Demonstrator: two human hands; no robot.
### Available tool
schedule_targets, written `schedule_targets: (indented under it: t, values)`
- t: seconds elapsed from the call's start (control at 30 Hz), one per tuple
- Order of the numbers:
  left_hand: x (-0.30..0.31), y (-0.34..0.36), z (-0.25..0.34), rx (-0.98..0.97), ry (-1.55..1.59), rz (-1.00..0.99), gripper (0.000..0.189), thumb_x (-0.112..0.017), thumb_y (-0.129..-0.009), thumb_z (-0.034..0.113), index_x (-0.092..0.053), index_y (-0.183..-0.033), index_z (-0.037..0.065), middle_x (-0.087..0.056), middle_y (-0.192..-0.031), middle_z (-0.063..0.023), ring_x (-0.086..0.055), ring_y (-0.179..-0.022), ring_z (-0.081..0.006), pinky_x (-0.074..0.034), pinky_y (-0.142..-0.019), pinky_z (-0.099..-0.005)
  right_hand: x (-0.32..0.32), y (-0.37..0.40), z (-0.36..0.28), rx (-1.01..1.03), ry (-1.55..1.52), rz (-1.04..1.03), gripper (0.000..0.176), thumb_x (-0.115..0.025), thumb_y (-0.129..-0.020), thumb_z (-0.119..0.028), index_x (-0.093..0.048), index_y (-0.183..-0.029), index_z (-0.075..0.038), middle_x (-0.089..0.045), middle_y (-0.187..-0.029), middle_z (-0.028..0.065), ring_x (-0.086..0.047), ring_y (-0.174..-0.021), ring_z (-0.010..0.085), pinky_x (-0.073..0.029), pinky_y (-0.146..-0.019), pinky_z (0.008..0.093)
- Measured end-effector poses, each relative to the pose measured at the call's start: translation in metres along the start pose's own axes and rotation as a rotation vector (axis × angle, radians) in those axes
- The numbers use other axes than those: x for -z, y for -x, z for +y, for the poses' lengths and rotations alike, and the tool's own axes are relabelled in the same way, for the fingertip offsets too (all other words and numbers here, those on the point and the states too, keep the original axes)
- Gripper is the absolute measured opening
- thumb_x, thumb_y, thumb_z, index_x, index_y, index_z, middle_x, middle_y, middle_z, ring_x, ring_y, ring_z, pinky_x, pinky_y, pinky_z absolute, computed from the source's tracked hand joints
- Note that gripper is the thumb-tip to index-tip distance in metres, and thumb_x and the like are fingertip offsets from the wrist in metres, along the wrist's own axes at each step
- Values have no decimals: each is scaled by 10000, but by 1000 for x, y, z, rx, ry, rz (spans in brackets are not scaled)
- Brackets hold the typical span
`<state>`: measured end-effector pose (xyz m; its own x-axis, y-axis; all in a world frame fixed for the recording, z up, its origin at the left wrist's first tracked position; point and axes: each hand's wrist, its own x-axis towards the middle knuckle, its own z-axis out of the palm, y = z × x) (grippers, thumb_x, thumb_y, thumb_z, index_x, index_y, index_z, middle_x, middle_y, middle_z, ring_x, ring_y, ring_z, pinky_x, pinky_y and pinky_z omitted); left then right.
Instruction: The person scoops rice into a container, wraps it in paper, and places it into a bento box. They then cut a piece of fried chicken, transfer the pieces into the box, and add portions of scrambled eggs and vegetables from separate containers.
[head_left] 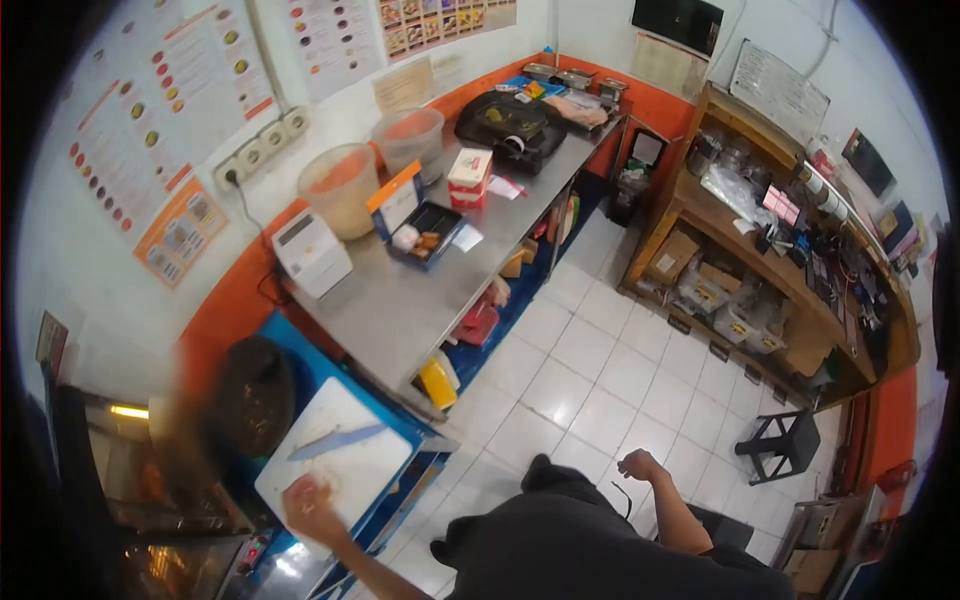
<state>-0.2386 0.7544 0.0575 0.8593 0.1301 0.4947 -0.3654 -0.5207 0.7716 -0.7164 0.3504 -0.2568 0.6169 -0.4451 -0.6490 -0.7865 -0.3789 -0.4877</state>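
Observation:
My left hand (pixel 312 508) is low on the left, over the near end of a white cutting board (pixel 365 470). It is blurred, and something pale pink shows at its fingers; whether it grips it is unclear. A long knife (pixel 335 440) lies flat on the board, just beyond the hand and not touched by it. My right hand (pixel 640 465) hangs over the tiled floor with the fingers curled into a fist, and nothing shows in it.
A dark round pan (pixel 255 395) sits left of the board. Beyond stands a steel table (pixel 390 320) with an open blue box of food (pixel 425 235), two tubs (pixel 340 190), a white box (pixel 312 255) and a black griddle (pixel 510 125). Wooden shelves (pixel 760 260) and a black stool (pixel 780 445) are on the right.

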Motion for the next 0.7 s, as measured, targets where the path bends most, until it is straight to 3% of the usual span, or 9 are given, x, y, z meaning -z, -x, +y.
schedule_targets:
  t: [0.03, 0.13, 0.17, 0.27, 0.4, 0.47, 0.57, 0.67, 0.7]
  values:
    - [-41, 9, 15, 23, 25, -109, 70, -679, -877, 46, -708, -867, -17, -667, -734, -88, -615, -610, -156, -460, -570, -279, 30, -3, 5, -71, -313, 74, 272, -747, -796, -299, -749, -829, -30, -751, -842, 114, -729, -769, 238, -576, -749, 362]
    - [-141, 19, 107, 23, 108, -398, 139, -699, -905, 77, -700, -854, -52, -650, -668, -94, -599, -541, -162, -429, -542, -281, 142, -25, -27, 37, -66, 214, 234, -707, -878, -242, -735, -860, -10, -737, -773, 104, -725, -773, 198, -567, -708, 325]
    - [-174, 20, 114, -39, 172, -459, 168, -673, -947, 127, -723, -934, -33, -665, -668, -74, -557, -529, -83, -406, -473, -232, 177, -37, -46, 29, -39, 257, 238, -710, -881, -235, -728, -844, -1, -733, -758, 103, -714, -750, 187, -561, -693, 311]
    - [-256, 15, 168, 57, 276, -572, 135, -681, -920, 81, -722, -957, -42, -698, -758, -120, -615, -567, -156, -477, -572, -294, 267, -90, -95, 74, -195, 317, 251, -690, -910, -224, -711, -844, 17, -728, -768, 101, -692, -733, 169, -551, -684, 296]
    - [-368, 17, 167, -49, 289, -661, 116, -691, -904, 62, -723, -966, -30, -717, -821, -137, -639, -626, -166, -496, -598, -288, 351, -186, -142, 260, -673, 285, 220, -622, -945, -189, -699, -933, 17, -727, -897, 114, -684, -777, 183, -540, -702, 320]
    - [-421, 14, 173, -70, 283, -693, 111, -696, -897, 56, -723, -967, -24, -721, -827, -141, -651, -656, -172, -498, -606, -282, 394, -236, -164, 298, -716, 231, 217, -608, -983, -186, -672, -1019, 18, -715, -940, 98, -681, -788, 175, -544, -732, 301]
    - [-509, 13, 170, -1, 279, -782, 107, -702, -894, 59, -729, -968, -13, -726, -824, -139, -663, -674, -169, -509, -623, -288, 452, -303, -181, 263, -900, 176, 243, -636, -989, -229, -655, -1056, 4, -703, -932, 101, -675, -800, 173, -554, -755, 312]
    - [-591, 1, 210, 66, 368, -756, 146, -689, -920, 97, -733, -990, -24, -736, -807, -100, -658, -651, -126, -528, -612, -292, 529, -351, -203, 233, -1005, 203, 277, -634, -981, -231, -660, -1092, 22, -713, -946, 135, -688, -815, 204, -558, -745, 316]
    - [-613, -7, 232, 230, 413, -826, 176, -637, -960, 98, -717, -1044, -34, -741, -827, -96, -659, -677, -117, -539, -645, -278, 557, -376, -201, 245, -1016, 185, 285, -632, -981, -219, -647, -1121, 30, -707, -971, 136, -686, -837, 206, -560, -758, 322]
